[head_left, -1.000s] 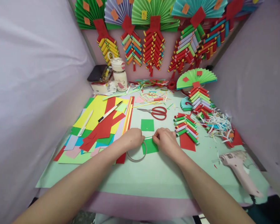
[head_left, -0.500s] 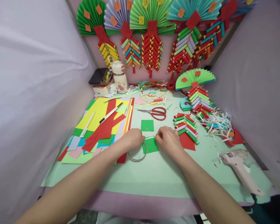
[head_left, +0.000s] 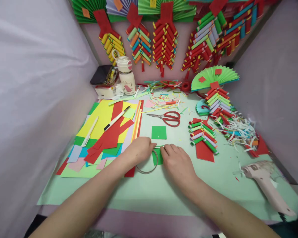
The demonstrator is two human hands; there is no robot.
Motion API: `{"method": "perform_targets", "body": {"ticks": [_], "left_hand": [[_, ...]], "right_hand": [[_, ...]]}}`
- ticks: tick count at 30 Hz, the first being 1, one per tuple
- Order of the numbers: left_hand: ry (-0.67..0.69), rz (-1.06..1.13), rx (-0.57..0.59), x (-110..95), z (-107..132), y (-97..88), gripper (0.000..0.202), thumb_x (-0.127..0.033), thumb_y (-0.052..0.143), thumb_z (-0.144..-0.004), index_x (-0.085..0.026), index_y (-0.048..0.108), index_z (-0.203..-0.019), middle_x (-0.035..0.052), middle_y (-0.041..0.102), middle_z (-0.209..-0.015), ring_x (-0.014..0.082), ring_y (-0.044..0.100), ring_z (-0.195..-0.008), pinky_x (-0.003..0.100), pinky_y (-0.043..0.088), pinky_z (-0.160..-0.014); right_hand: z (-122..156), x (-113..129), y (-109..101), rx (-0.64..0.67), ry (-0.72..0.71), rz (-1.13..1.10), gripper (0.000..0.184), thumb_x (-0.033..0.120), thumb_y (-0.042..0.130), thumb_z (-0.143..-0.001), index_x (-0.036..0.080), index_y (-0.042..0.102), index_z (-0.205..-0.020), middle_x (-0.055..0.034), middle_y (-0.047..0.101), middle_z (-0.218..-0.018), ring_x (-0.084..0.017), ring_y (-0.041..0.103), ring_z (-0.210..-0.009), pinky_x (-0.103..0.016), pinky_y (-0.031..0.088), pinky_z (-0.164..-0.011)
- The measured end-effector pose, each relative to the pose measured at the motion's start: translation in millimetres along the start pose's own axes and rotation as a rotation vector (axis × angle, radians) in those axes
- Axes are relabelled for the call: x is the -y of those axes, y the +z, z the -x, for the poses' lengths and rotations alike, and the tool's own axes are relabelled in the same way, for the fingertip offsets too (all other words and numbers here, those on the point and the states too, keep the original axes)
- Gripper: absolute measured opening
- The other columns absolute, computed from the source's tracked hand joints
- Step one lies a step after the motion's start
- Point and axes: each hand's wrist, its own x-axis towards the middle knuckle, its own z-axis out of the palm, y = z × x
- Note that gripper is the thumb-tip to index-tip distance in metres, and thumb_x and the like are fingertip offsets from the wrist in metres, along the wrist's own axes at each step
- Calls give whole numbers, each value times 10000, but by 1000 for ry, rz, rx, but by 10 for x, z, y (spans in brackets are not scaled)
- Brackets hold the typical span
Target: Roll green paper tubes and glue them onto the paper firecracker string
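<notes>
Near the middle of the table, my left hand and my right hand face each other over a piece of green paper. My fingers are closed on its far edge, where a thin pale strip shows between the fingertips. A bangle hangs at my left wrist. Just beyond my hands lies a flat green paper square. Farther back are red-handled scissors, with the blades pointing left. To the right of my right hand lies a red paper piece carrying rows of small rolled paper tubes.
Coloured paper sheets lie at the left, with a black-tipped pen and a white pen on top. A glue gun rests at the right. A bottle stands behind, and paper scraps are piled at right.
My right hand has turned more palm-down and moved left across the green paper, covering more of it. Its fingertips are nearer my left ones. The head view has tilted downward slightly.
</notes>
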Motion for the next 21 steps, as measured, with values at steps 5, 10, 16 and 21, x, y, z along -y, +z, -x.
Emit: {"method": "perform_targets", "body": {"ticks": [5, 10, 16, 21], "left_hand": [[-1, 140, -27, 98, 73, -9, 215, -369, 475, -825, -208, 572, -719, 27, 664, -741, 178, 586, -680, 267, 360, -557], [7, 179, -44, 137, 99, 19, 163, -317, 482, -810, -213, 537, -698, 13, 651, -728, 170, 577, -679, 260, 351, -558], [15, 175, -61, 142, 115, 60, 165, -311, 456, -822, -207, 554, -740, 40, 664, -775, 189, 592, -711, 275, 358, -572], [27, 158, -90, 150, 113, 88, 160, -268, 438, -819, -202, 561, -742, 46, 666, -778, 186, 595, -713, 274, 368, -581]], "right_hand": [[14, 104, -56, 4, 3, 61, 253, 50, 463, -859, 154, 595, -1049, -75, 603, -894, -223, 502, -832, -352, 313, -728], [19, 160, -68, -3, 5, 79, 379, 47, 440, -867, 141, 536, -1222, -112, 617, -986, -250, 503, -939, -387, 303, -823], [6, 202, -68, 26, 14, 119, 421, 49, 415, -875, 165, 523, -1265, -119, 618, -987, -253, 512, -938, -400, 300, -827], [14, 263, -71, 49, 18, 144, 430, 71, 439, -876, 194, 516, -1281, -122, 622, -984, -254, 525, -933, -401, 289, -840]]}}
